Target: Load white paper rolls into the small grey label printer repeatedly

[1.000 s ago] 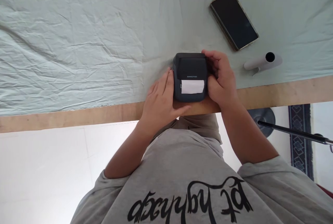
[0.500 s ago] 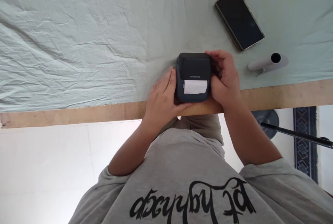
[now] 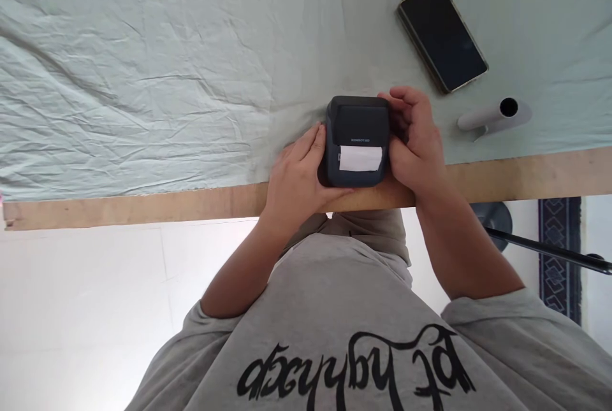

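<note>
A small dark label printer [image 3: 361, 121] sits near the table's front edge, with a strip of white paper [image 3: 361, 158] lying across its front part. My left hand [image 3: 297, 172] rests along the printer's left side, fingers together and thumb along its near edge. On the other side, my right hand [image 3: 415, 143] has its fingers curled against the printer's right flank. Between them the two hands hold the printer. The right fingertips are partly hidden behind its far right corner.
Beyond my right hand lies a smartphone [image 3: 444, 36] in a clear case. Nearer the edge is a roll of white paper [image 3: 495, 116] with a dark hollow core. A wrinkled pale green cloth [image 3: 167, 79] covers the table up to its wooden edge [image 3: 143, 210]. A black stand [image 3: 545, 246] is below right.
The whole view has shifted slightly. The fingers of my right hand have lifted a little at the printer's right side; the printer stays between both hands.
</note>
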Tool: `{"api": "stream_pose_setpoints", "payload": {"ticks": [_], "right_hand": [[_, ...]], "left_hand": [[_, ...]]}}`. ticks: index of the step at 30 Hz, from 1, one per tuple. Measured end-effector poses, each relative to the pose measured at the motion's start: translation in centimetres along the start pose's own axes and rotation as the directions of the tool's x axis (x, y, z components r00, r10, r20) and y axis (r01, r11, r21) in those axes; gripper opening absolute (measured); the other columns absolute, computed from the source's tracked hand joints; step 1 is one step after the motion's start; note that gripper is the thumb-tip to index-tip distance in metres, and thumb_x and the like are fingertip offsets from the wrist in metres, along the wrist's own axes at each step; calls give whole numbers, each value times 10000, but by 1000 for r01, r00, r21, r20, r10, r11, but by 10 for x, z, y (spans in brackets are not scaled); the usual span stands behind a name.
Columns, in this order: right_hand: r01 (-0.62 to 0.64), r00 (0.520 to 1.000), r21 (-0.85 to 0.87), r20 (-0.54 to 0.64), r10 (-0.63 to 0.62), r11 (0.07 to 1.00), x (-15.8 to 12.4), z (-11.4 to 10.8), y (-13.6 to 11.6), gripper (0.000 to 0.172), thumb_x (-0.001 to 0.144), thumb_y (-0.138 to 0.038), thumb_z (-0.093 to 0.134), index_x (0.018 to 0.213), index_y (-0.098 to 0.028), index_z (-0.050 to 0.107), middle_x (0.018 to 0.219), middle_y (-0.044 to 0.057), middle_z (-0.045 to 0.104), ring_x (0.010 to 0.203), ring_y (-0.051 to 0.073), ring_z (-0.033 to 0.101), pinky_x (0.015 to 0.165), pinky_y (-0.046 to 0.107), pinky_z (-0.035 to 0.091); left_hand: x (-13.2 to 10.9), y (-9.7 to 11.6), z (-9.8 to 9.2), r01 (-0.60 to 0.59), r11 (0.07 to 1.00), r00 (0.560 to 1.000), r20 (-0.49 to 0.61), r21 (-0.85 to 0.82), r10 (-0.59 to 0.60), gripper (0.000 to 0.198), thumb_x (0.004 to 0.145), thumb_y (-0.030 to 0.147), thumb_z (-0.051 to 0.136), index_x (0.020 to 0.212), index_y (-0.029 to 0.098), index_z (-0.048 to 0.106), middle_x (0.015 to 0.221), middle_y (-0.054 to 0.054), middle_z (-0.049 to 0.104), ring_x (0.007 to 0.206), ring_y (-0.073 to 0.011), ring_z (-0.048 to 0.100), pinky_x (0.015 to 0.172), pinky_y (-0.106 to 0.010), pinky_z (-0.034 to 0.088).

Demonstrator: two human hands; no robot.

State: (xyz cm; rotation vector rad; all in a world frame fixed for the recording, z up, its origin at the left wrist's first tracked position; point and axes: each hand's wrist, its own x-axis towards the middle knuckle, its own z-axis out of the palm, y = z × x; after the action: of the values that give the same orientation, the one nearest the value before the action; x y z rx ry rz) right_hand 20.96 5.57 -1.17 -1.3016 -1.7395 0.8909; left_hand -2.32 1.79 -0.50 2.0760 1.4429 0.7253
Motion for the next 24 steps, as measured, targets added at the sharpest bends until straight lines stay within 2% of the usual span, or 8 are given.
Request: {"api": "stream_pose_setpoints", "payload": {"ticks": [5, 11, 14, 16, 18, 20, 22, 24], "right_hand": [[22, 1000, 23, -15, -21, 999, 1, 0, 7, 587, 917, -241, 646, 1458, -342, 445, 1521, 55, 630, 1398, 258, 632, 1243, 514, 508], [40, 999, 114, 26, -43, 993, -5, -10, 6, 539, 978, -420, 631, 1483, -445, 444, 1526, -19, 609, 1410, 233, 621, 1230, 506, 523], [66, 996, 61, 52, -69, 996, -6, -19, -1, 606, 921, -502, 709, 1473, -428, 469, 1534, 3, 581, 1400, 260, 620, 1165, 495, 574], [73, 996, -13, 47, -73, 997, -4, -24, -7, 666, 857, -491, 784, 1451, -420, 492, 1494, 15, 587, 1351, 266, 641, 1107, 480, 602], [93, 996, -87, -5, -94, 992, 1, -27, -14, 670, 813, -468, 826, 1407, -403, 524, 1317, 19, 641, 1183, 237, 695, 990, 444, 633], [113, 989, -146, -82, -126, 983, 8, -28, -23, 632, 810, -458, 833, 1358, -360, 536, 1021, -7, 636, 921, 190, 696, 822, 388, 624], [103, 980, -199, -145, -133, 975, 15, -25, -34, 540, 875, -468, 775, 1327, -324, 515, 803, -47, 556, 702, 160, 628, 688, 352, 569], [52, 977, -279, -186, -108, 959, 20, -21, -45, 428, 968, -457, 662, 1329, -308, 485, 716, -58, 546, 621, 170, 611, 648, 355, 534]], "left_hand": [[-1, 2, -2, -3, 999, 1000, 3, 35, 3, 1092, 775, 764, 809, 1608, 166, 433, 1613, -202, 532, 1473, -412, 543, 1229, -532, 461], [-5, 4, -3, -26, 995, 999, 39, 98, 22, 1083, 835, 734, 775, 1629, 119, 370, 1662, -218, 464, 1528, -395, 483, 1255, -476, 427], [-6, 3, -3, -19, 997, 999, 43, 73, 16, 1108, 841, 756, 748, 1630, 95, 340, 1652, -242, 464, 1530, -404, 476, 1242, -481, 433], [-7, 1, -3, -14, 1000, 1000, 20, 26, 13, 1081, 868, 776, 700, 1627, 100, 330, 1624, -249, 496, 1503, -403, 508, 1218, -499, 449], [-8, -1, -3, -21, 999, 1000, -22, -40, 20, 1003, 905, 770, 658, 1605, 120, 351, 1584, -239, 542, 1468, -389, 546, 1198, -512, 460], [-9, -3, -4, -31, 991, 996, -86, -128, 20, 858, 938, 698, 666, 1547, 148, 416, 1512, -206, 610, 1395, -352, 609, 1157, -487, 493], [-10, -5, -4, -10, 972, 985, -169, -237, -32, 632, 954, 543, 699, 1431, 177, 507, 1376, -150, 688, 1209, -274, 700, 1004, -396, 566], [-11, -7, -4, 30, 935, 960, -251, -353, -126, 424, 930, 387, 704, 1287, 204, 566, 1211, -84, 720, 956, -178, 704, 776, -293, 562]]}}
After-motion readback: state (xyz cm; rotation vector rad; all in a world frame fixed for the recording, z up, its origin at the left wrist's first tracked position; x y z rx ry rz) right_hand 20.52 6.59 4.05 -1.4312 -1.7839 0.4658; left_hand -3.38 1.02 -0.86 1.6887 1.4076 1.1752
